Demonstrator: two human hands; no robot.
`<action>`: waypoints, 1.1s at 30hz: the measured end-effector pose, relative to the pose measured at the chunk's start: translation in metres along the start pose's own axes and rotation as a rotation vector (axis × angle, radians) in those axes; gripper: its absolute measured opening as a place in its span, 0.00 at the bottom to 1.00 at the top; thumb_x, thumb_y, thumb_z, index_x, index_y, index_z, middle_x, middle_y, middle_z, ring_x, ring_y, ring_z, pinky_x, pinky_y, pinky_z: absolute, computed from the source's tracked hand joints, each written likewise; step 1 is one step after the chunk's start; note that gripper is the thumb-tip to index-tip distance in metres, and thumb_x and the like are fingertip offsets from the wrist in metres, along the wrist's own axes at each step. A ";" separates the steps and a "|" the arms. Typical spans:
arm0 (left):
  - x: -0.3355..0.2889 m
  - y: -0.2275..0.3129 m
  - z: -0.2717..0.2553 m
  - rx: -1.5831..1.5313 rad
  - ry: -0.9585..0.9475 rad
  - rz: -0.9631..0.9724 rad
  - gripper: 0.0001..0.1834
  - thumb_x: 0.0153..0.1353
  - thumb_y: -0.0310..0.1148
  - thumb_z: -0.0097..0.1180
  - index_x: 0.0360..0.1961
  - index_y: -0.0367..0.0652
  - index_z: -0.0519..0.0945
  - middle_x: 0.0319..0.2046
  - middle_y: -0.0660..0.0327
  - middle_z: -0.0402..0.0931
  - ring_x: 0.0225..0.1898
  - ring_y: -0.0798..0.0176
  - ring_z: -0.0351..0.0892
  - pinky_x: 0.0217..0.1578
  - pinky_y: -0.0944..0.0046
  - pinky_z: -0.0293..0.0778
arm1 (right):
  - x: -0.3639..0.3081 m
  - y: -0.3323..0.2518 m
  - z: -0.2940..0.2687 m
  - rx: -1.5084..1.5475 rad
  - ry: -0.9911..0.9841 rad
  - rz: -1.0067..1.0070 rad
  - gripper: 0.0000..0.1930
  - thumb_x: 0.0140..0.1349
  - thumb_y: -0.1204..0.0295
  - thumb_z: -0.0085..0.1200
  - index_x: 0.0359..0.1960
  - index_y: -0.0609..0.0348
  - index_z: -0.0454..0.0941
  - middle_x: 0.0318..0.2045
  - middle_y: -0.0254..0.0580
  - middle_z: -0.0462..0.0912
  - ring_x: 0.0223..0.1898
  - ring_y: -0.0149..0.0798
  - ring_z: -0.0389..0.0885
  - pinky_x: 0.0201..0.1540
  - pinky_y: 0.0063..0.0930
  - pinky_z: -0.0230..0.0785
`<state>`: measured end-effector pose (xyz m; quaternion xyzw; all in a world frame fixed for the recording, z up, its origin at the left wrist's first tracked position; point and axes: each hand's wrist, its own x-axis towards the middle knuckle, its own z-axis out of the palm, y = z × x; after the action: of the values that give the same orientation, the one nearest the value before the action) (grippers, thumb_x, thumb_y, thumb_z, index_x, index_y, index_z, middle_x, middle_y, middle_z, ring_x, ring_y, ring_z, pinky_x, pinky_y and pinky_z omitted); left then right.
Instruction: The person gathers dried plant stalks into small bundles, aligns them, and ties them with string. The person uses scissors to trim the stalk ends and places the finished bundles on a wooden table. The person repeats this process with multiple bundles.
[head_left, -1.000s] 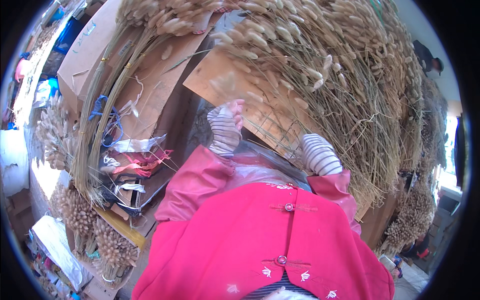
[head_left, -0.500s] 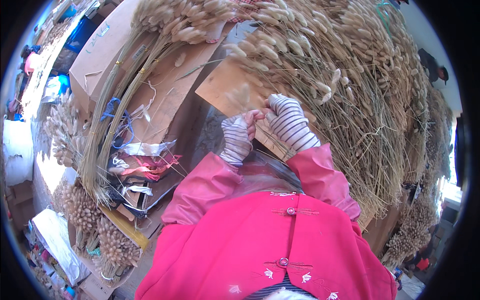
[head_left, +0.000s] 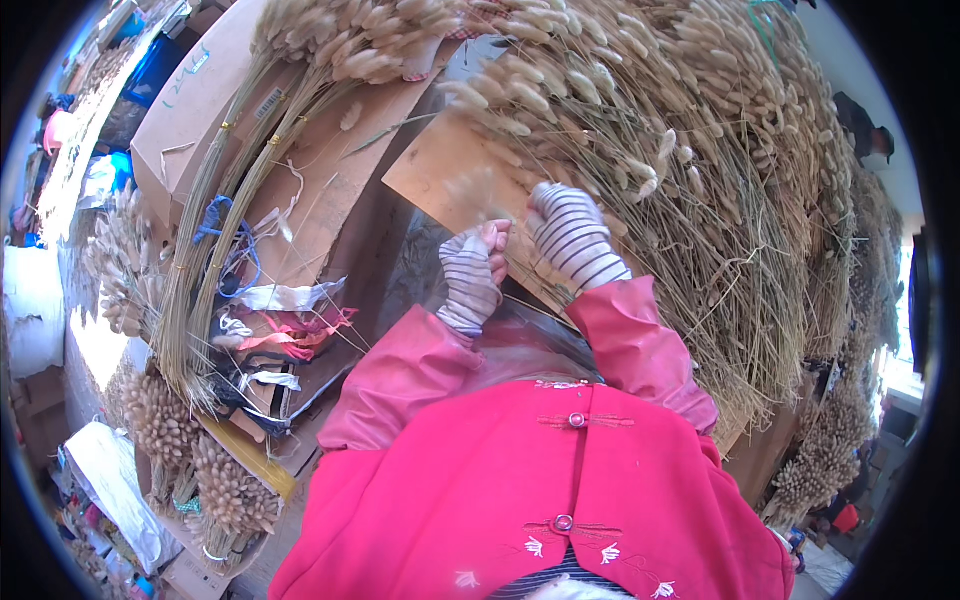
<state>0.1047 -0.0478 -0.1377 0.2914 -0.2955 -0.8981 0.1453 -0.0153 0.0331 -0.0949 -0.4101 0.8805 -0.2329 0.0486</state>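
My left hand [head_left: 472,270], in a striped fingerless glove, is closed round dried bunny-tail grass [head_left: 473,188], whose fluffy heads stick up blurred above the fingers. Just to its right and apart from it, my right hand [head_left: 576,238] in a matching glove is curled, its fingertips mostly hidden; what they pinch, if anything, does not show. Both hands are over a light wooden board [head_left: 440,165]. Close by my right hand lies a big heap of loose bunny-tail grass [head_left: 690,210], heads toward the far side and stems toward me.
Tied grass bundles [head_left: 235,175] lie across a cardboard box [head_left: 330,210] at the left, with blue cord [head_left: 215,225] near them. Cloth strips [head_left: 300,335] are piled below. More bundles [head_left: 235,485] stand lower left. Another person [head_left: 865,130] is at the far right.
My hands have drawn apart: the left has shifted slightly left with the grass in it, and the right has moved slightly up and left.
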 end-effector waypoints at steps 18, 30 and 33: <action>-0.002 0.001 0.006 -0.026 -0.234 -0.071 0.12 0.60 0.38 0.55 0.27 0.41 0.75 0.11 0.74 0.55 0.11 0.77 0.51 0.10 0.75 0.46 | 0.010 -0.023 -0.011 0.504 -0.001 0.245 0.07 0.52 0.73 0.58 0.28 0.63 0.75 0.22 0.46 0.79 0.20 0.35 0.79 0.25 0.28 0.70; 0.010 0.001 -0.003 0.029 -0.128 -0.021 0.12 0.60 0.28 0.51 0.40 0.30 0.75 0.40 0.46 0.77 0.15 0.78 0.60 0.13 0.78 0.59 | -0.037 0.006 -0.031 0.442 -0.503 0.296 0.11 0.55 0.66 0.55 0.25 0.63 0.76 0.16 0.47 0.74 0.18 0.42 0.72 0.25 0.35 0.66; 0.010 0.002 -0.004 0.114 -0.135 -0.013 0.12 0.60 0.27 0.50 0.42 0.29 0.74 0.44 0.45 0.76 0.15 0.78 0.60 0.13 0.77 0.60 | -0.050 0.006 -0.013 0.664 -0.209 0.314 0.10 0.55 0.68 0.56 0.25 0.64 0.76 0.13 0.44 0.71 0.15 0.36 0.66 0.23 0.30 0.63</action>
<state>0.0994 -0.0550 -0.1431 0.2397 -0.3532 -0.8985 0.1023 0.0096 0.0786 -0.0916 -0.2537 0.7996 -0.4519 0.3035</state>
